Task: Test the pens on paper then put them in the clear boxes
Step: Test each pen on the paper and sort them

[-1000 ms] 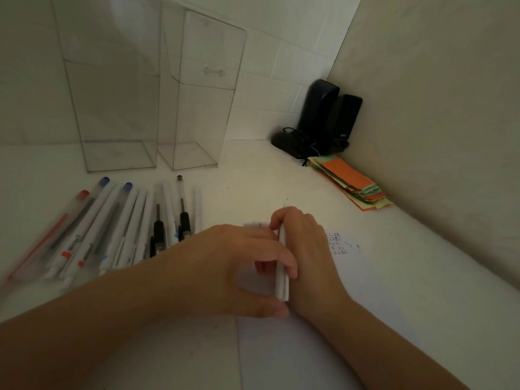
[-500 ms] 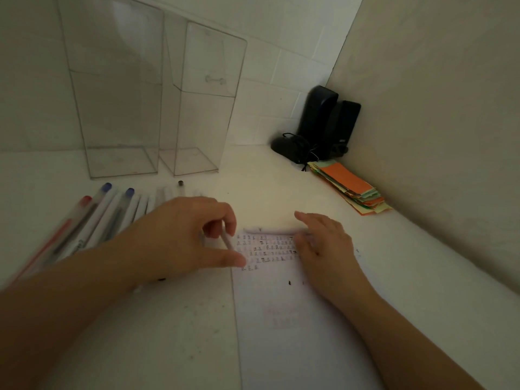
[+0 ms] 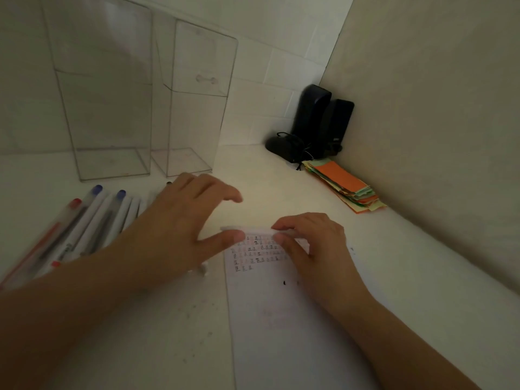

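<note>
At the far left of the white bench (image 3: 281, 170) lay a row of pens (image 3: 92, 220), side by side, two with blue caps and one with a red cap, their lower ends blurred. Behind them stood two tall clear boxes (image 3: 112, 108), upright and next to each other by the wall. The left hand (image 3: 180, 229) hovered over the right end of the pen row, its fingers (image 3: 222, 190) spread and relaxed, the thumb reaching toward the top edge of the paper (image 3: 281, 319); it seemed to hold nothing, though the underside was hidden. A white pen (image 3: 244, 228) lay crosswise along the paper's top edge, above rows of small test marks in black and red. The right hand (image 3: 312, 246) rested on the paper, its fingers curled, pinching the pen's right end. Further right, near the corner, sat two dark speakers (image 3: 320, 122) with a cable, and just beside them a stack of coloured paper slips (image 3: 343, 181), orange on top.
</note>
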A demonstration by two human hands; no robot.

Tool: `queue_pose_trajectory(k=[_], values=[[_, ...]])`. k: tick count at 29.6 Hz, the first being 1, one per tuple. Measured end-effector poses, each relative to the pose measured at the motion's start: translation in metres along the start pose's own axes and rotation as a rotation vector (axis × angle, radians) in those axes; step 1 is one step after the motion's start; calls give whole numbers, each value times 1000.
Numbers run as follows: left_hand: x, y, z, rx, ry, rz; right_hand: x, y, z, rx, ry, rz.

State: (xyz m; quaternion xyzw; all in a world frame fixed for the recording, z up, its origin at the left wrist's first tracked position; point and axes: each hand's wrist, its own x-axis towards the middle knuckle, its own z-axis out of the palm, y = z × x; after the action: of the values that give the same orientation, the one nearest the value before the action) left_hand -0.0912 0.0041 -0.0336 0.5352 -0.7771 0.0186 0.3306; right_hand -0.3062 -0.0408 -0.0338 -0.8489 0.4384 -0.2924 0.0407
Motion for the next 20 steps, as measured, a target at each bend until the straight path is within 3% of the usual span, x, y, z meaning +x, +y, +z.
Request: queue_pose_trajectory(k=[4, 8, 13, 15, 20], values=[[2, 5, 2, 46, -49, 156, -5, -18, -12, 276, -24, 100], [2, -1, 3, -76, -26, 85, -3, -21, -23, 671, 25, 302], [3, 0, 0, -134, 31, -15, 0, -16, -28, 1591, -52, 456], [3, 1, 0, -158, 39, -27, 0, -15, -30, 1833, -106, 520], [1, 7, 1, -191, 37, 11, -1, -12, -26, 1964, -220, 530]])
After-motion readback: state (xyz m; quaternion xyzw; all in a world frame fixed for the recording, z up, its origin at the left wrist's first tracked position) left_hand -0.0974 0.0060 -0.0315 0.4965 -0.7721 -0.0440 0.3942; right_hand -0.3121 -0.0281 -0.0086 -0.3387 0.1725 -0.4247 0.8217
